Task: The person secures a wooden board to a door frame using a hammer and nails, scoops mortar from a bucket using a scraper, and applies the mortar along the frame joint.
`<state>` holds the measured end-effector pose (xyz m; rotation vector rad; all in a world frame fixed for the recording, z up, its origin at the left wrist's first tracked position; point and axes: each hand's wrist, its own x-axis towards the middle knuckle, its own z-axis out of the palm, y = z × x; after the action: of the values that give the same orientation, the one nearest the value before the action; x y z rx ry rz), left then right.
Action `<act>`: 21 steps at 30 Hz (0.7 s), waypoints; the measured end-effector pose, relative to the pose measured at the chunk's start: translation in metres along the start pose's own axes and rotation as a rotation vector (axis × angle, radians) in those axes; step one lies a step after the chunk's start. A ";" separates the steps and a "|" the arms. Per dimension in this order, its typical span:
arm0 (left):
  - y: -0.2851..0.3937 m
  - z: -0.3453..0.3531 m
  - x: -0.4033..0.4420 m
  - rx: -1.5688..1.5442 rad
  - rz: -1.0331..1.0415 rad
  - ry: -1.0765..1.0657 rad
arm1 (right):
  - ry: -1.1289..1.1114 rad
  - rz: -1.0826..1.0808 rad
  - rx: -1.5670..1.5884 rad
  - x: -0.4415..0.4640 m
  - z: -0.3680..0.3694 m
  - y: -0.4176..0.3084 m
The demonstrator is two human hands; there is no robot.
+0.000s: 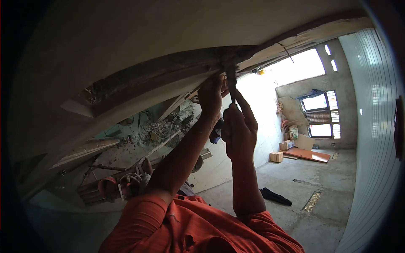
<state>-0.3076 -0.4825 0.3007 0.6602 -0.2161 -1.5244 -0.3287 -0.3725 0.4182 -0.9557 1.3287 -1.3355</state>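
Observation:
Overhead, a dark, rough recess (168,67) runs along the ceiling edge. My right hand (238,130) is closed around a small trowel (231,80), its narrow flat blade pointing up into that recess. The handle is mostly covered by my fingers. Just left of the blade, my left hand (211,97) is raised to the lower edge of the recess with its fingers curled. What those fingers grip, if anything, is hidden. Dark, rough material surrounds the blade tip, so the tip itself is hard to make out.
Below on the left lie rubble and tangled cord (158,130), with wooden boards (86,154) nearby. On the right are an orange-brown panel (308,154), a cardboard box (276,157) and a black item (276,197) on the concrete floor. A thin rod (286,51) projects from the ceiling edge.

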 end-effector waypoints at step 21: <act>0.009 -0.001 -0.004 0.176 0.057 0.006 | 0.085 0.055 0.129 0.032 0.019 -0.005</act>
<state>-0.3000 -0.4797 0.3058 0.7913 -0.3650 -1.4588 -0.3170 -0.4086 0.4210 -0.7773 1.3060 -1.4146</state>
